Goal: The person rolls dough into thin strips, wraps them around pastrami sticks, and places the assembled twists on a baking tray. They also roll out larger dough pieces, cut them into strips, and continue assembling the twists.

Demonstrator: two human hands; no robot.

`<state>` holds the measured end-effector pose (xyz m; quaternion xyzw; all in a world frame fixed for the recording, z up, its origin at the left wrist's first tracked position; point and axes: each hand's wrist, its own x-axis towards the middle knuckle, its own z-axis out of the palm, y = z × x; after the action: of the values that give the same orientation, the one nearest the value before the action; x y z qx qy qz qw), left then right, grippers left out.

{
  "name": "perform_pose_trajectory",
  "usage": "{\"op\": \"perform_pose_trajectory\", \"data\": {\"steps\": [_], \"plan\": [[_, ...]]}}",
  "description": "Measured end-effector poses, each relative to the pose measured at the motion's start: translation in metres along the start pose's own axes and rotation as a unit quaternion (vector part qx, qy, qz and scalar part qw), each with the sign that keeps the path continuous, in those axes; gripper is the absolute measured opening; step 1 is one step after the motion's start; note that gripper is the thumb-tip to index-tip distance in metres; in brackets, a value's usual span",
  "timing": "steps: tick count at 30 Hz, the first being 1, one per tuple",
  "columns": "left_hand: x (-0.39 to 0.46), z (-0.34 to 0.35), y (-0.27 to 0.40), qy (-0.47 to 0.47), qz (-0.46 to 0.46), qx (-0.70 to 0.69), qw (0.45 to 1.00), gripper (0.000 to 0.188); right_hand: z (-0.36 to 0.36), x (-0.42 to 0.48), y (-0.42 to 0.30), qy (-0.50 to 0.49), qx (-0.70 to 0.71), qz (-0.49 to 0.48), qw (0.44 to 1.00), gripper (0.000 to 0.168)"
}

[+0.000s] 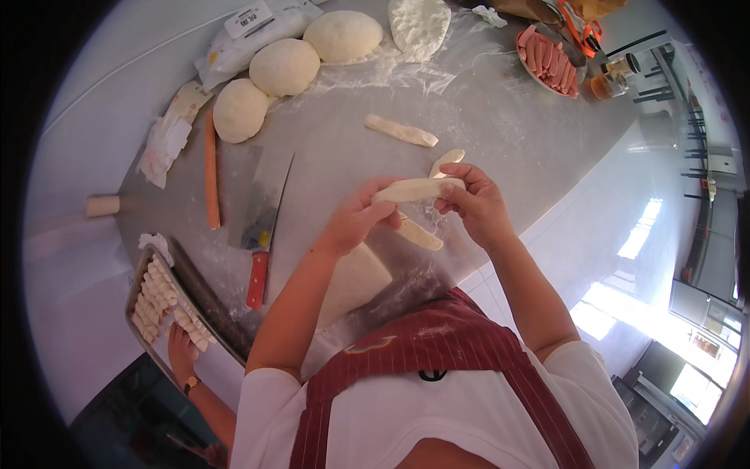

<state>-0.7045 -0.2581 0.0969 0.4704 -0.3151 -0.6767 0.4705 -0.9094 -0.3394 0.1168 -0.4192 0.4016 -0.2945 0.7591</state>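
A strip of dough (413, 190) is stretched between my two hands, just above the steel table. My left hand (357, 217) pinches one end of it, and my right hand (477, 202) grips the other. Beneath the hands lies a second dough strip (420, 233), partly hidden by my left hand. Another short strip (448, 162) shows just behind my right hand, its lower end covered. Farther off rests a separate strip (401, 130). A flat sheet of dough (357, 281) sits near my apron, partly behind my left forearm.
A cleaver (261, 205) with a red handle and a wooden rolling pin (211, 170) lie at left. Several dough balls (285, 67) line the back. A plate of sausages (548, 61) stands far right. At lower left, a co-worker's hand (183, 347) reaches into a tray (170, 267) of rolls.
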Motion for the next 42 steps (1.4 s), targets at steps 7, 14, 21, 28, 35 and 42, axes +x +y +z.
{"op": "perform_pose_trajectory", "data": {"steps": [7, 14, 21, 28, 35, 42], "plan": [[-0.002, -0.014, 0.03, 0.09, 0.021, -0.019, 0.996, 0.029, 0.009, 0.009, -0.011, -0.007, -0.033, -0.041, 0.999, 0.025], [-0.002, -0.041, 0.041, 0.133, -0.005, -0.056, 0.99, 0.024, -0.009, 0.019, -0.025, 0.028, -0.018, 0.021, 0.999, 0.025], [0.049, -0.069, 0.045, 0.141, 0.045, -0.059, 0.987, 0.029, -0.031, 0.066, -0.019, 0.042, 0.011, -0.021, 0.999, 0.037], [0.088, -0.055, 0.069, 0.255, 0.091, 0.282, 0.92, 0.036, -0.042, 0.072, -0.024, 0.165, -0.31, -0.041, 0.935, 0.051], [0.023, -0.013, -0.033, -0.064, 0.202, 0.626, 0.75, 0.043, -0.012, -0.023, 0.075, -0.015, -0.649, -0.128, 0.75, 0.039], [0.003, -0.016, -0.05, -0.026, 0.08, 0.395, 0.915, 0.041, -0.013, -0.014, 0.053, -0.009, -0.35, 0.075, 0.934, 0.029]]}}
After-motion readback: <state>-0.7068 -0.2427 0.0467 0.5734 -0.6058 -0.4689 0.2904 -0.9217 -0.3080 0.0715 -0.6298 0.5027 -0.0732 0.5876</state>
